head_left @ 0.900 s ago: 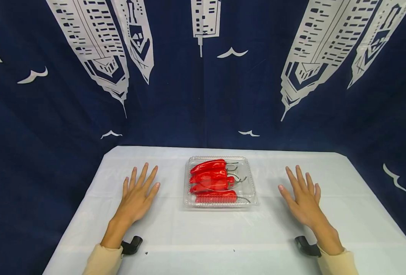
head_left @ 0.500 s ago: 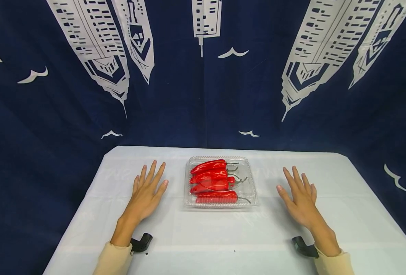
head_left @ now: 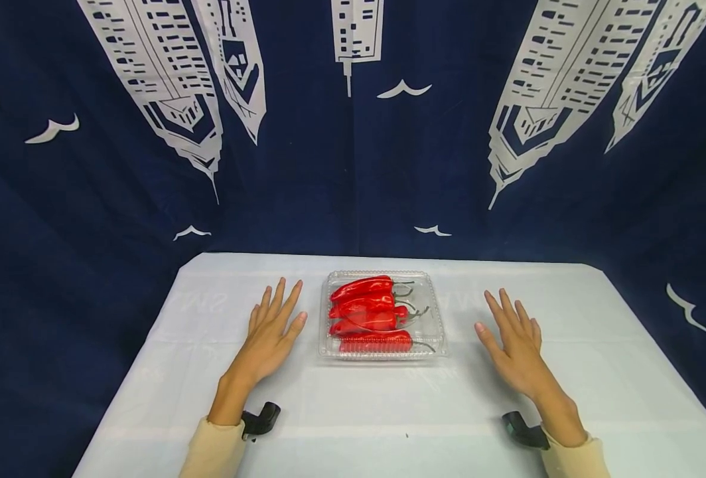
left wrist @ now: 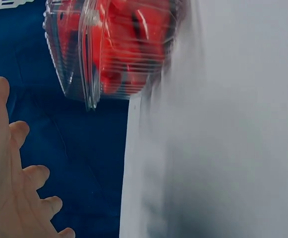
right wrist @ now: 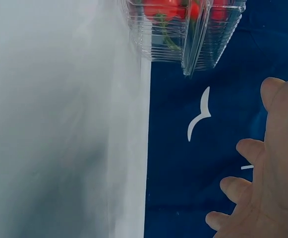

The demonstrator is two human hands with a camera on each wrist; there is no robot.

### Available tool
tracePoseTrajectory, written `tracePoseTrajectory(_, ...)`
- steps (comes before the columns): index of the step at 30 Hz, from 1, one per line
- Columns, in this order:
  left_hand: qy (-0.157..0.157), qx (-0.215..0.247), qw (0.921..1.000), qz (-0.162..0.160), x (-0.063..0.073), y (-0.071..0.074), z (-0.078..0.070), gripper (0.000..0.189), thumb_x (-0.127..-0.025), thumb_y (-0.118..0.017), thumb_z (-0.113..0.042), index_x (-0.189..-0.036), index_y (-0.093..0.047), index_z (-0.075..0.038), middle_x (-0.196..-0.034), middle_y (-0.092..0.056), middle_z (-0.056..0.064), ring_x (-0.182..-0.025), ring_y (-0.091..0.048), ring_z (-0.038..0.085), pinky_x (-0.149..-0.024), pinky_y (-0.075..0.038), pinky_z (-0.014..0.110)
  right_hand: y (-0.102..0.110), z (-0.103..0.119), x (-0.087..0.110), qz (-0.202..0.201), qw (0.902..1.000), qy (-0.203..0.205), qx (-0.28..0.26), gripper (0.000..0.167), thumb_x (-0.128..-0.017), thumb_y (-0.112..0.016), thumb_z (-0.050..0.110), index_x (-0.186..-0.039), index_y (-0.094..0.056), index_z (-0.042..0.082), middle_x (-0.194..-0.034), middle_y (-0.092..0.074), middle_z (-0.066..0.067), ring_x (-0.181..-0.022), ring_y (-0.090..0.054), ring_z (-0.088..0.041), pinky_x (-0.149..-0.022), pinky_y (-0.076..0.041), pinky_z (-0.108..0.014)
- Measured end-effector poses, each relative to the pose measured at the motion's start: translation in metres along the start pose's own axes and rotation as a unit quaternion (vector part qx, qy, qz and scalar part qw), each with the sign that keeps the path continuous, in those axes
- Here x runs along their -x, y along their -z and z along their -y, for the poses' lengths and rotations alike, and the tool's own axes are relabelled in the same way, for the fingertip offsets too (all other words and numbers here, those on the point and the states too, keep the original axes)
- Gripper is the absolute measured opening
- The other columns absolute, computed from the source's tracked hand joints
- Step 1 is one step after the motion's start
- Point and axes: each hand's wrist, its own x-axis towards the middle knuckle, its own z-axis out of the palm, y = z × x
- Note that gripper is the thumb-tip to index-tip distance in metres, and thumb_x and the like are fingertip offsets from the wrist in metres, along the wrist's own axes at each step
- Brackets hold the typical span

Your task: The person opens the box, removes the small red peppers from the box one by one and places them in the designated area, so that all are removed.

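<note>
Both empty, fingers wide: left hand (head_left: 267, 348), lower left; right hand (head_left: 518, 357), lower right; best to grip box (head_left: 383, 356) evenly, lower centre.

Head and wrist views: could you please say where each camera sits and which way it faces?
Head: on the head, facing forward and down at the clear box of red peppers; left hand, right hand and sleeves show.
Left wrist: on that wrist, facing toward the box; left hand partly shows.
Right wrist: on that wrist, facing toward the box; right hand partly shows.
Both wrist views share box and table.
</note>
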Motion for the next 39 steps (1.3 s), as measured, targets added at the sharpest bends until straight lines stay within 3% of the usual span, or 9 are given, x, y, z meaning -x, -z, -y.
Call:
tracePoseTrajectory(9, -0.021, 0.047, 0.9986, 0.013, 0.001, -0.007, -0.007, 0.060, -0.103, -0.039, -0.055, -0.158, -0.018, -0.044, -0.170, -0.002, 0.002, -0.155, 0.003, 0.039, -0.117, -0.008, 0.070, -0.001, 0.005, -0.001, 0.004, 0.9999, 0.007, -0.011, 0.065, -0.105, -0.045, 0.039, -0.162, -0.019, 0.020, -0.167, -0.006, -0.021, -0.151, 0.004, -0.051, -0.111, 0.009, -0.073)
tracePoseTrajectory(19, -0.014, 0.121, 0.9917, 0.042, 0.001, -0.013, -0.010, 0.060, -0.100, -0.044, -0.059, -0.155, -0.020, -0.052, -0.170, -0.004, 0.002, -0.155, -0.003, 0.038, -0.113, -0.014, 0.074, -0.006, 0.009, -0.002, 0.013, 0.9992, 0.023, -0.032, 0.064, -0.105, -0.047, 0.036, -0.161, -0.022, 0.020, -0.168, -0.009, -0.019, -0.150, 0.001, -0.052, -0.111, 0.005, -0.075)
tracePoseTrajectory(25, -0.014, 0.160, 0.9850, 0.064, 0.001, -0.018, -0.013, 0.062, -0.099, -0.044, -0.062, -0.155, -0.021, -0.052, -0.169, -0.003, -0.002, -0.155, -0.008, 0.034, -0.114, -0.016, 0.072, -0.012, 0.011, 0.001, 0.030, 0.9972, 0.027, -0.062, 0.061, -0.106, -0.046, 0.034, -0.161, -0.024, 0.019, -0.166, -0.013, -0.022, -0.149, -0.005, -0.054, -0.112, -0.004, -0.075)
tracePoseTrajectory(31, -0.017, 0.180, 0.9814, 0.064, 0.000, -0.023, -0.013, 0.061, -0.102, -0.047, -0.053, -0.157, -0.022, -0.047, -0.169, -0.010, 0.001, -0.155, -0.010, 0.031, -0.114, -0.017, 0.072, -0.013, 0.013, 0.002, 0.049, 0.9946, 0.017, -0.090, 0.065, -0.104, -0.053, 0.033, -0.161, -0.024, 0.020, -0.166, -0.015, -0.021, -0.147, -0.015, -0.055, -0.109, -0.016, -0.077)
tracePoseTrajectory(36, -0.037, 0.199, 0.9775, 0.059, -0.002, -0.027, -0.014, 0.062, -0.104, -0.048, -0.044, -0.160, -0.023, -0.036, -0.168, -0.015, 0.004, -0.155, -0.009, 0.034, -0.115, -0.014, 0.071, -0.014, 0.017, 0.002, 0.073, 0.9894, 0.020, -0.124, 0.069, -0.100, -0.061, 0.031, -0.159, -0.028, 0.021, -0.163, -0.027, -0.021, -0.142, -0.034, -0.051, -0.106, -0.038, -0.066)
tracePoseTrajectory(39, -0.041, 0.204, 0.9761, 0.061, -0.003, -0.027, -0.015, 0.063, -0.104, -0.048, -0.044, -0.160, -0.022, -0.035, -0.168, -0.017, 0.004, -0.155, -0.009, 0.033, -0.117, -0.014, 0.068, -0.015, 0.018, 0.002, 0.093, 0.9823, 0.017, -0.161, 0.068, -0.099, -0.064, 0.030, -0.158, -0.032, 0.023, -0.161, -0.032, -0.019, -0.137, -0.044, -0.048, -0.103, -0.045, -0.057)
